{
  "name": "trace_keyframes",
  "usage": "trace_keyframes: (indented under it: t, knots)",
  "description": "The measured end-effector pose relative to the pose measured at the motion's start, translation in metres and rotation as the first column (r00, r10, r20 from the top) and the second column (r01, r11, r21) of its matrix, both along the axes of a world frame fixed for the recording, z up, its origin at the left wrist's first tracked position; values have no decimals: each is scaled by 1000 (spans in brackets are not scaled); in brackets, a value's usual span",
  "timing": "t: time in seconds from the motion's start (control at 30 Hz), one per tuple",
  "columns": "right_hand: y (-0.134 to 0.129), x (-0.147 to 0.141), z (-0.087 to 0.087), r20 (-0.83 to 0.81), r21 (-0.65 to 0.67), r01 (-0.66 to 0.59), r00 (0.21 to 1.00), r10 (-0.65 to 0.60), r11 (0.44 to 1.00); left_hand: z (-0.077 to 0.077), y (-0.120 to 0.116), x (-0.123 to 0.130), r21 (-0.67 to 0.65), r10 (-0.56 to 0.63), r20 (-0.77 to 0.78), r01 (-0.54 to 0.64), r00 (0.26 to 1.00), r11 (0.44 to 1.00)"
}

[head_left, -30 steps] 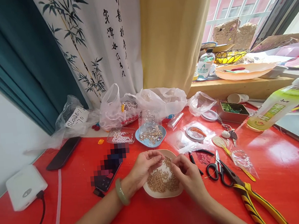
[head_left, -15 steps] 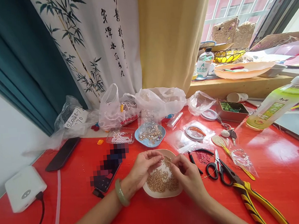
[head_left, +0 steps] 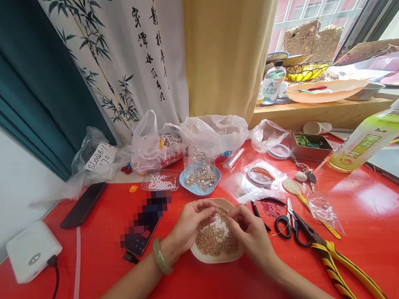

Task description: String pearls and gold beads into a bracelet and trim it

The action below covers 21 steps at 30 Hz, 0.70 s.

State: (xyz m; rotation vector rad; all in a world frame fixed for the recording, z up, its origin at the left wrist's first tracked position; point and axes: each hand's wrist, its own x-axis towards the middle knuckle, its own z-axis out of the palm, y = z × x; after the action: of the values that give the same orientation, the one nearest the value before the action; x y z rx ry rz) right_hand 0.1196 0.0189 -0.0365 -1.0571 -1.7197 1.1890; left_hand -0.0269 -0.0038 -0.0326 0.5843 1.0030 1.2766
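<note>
left hand (head_left: 192,224) and right hand (head_left: 248,226) are held over gold beads (head_left: 208,242) in cream dish (head_left: 219,259). both grips are pinched narrow; contents cannot be told.

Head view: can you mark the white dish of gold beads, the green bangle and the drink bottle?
White dish (head_left: 217,259): head view, on its near edge.
Green bangle (head_left: 158,257): head view, on its band.
Drink bottle (head_left: 365,147): head view, on its label.

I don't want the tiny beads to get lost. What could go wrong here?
The gold beads lie loose in the pale dish, so a knock from the left hand or right hand might spill them. Scissors lie beside the right hand; a careless reach could cause a poke.
</note>
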Motion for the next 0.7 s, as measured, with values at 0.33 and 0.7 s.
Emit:
trace_keyframes:
  t: [0.33,0.7]
  knots:
    - [1,1,-1,-26,-14,5,1000,-6,1000,2,1,0,9,-23,0,23,1000,1000]
    - [1,1,1,-43,-41,3,999,-4,999,1,1,0,4,-23,11,23,1000,1000]
